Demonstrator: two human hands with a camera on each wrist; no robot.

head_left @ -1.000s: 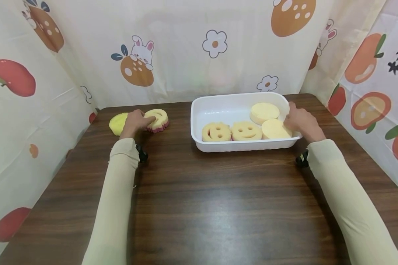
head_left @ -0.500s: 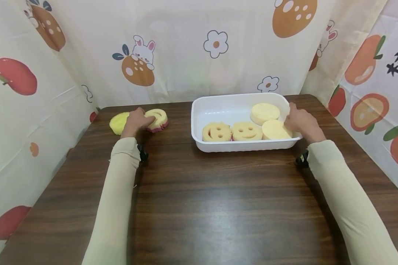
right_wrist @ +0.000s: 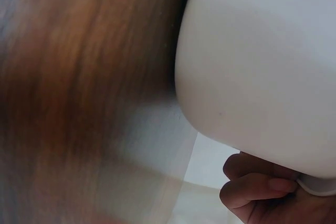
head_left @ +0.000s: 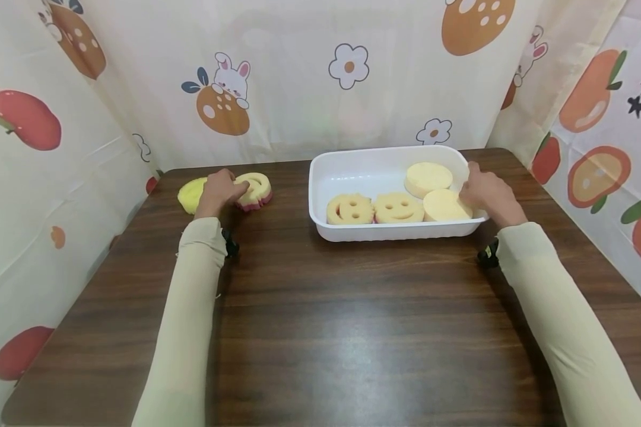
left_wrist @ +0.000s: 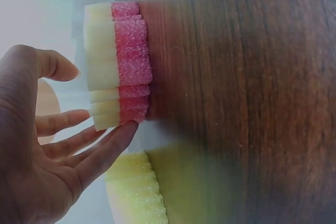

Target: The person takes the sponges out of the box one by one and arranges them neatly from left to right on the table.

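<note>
Sponge (head_left: 259,194), pale above, pink below and cut with a smile, lies on the counter (head_left: 352,326), well apart from the white tray (head_left: 395,232) and to its left. The left hand (head_left: 220,190) is upon it, its fingers spread and lightly bent — released rather than grasping, for the left wrist view shows them touching one edge while the thumb stands clear of the foam. I judge the step in hand to be taking up this sponge, with two smiling sponges (head_left: 397,211) and two plain rounds (head_left: 428,178) lying in the tray. The next move would call for the thumb to close against the foam before any lift. A yellow piece (head_left: 190,194) sits just beside the hand, near enough to be brushed.

The left forearm (head_left: 176,332) reaches straight forward. The right forearm (head_left: 561,314) slants out to the tray's right end, where the right hand (head_left: 488,193) has its fingers curled round the rim, grasping it — probably to steady it, though how tightly I cannot tell.
</note>
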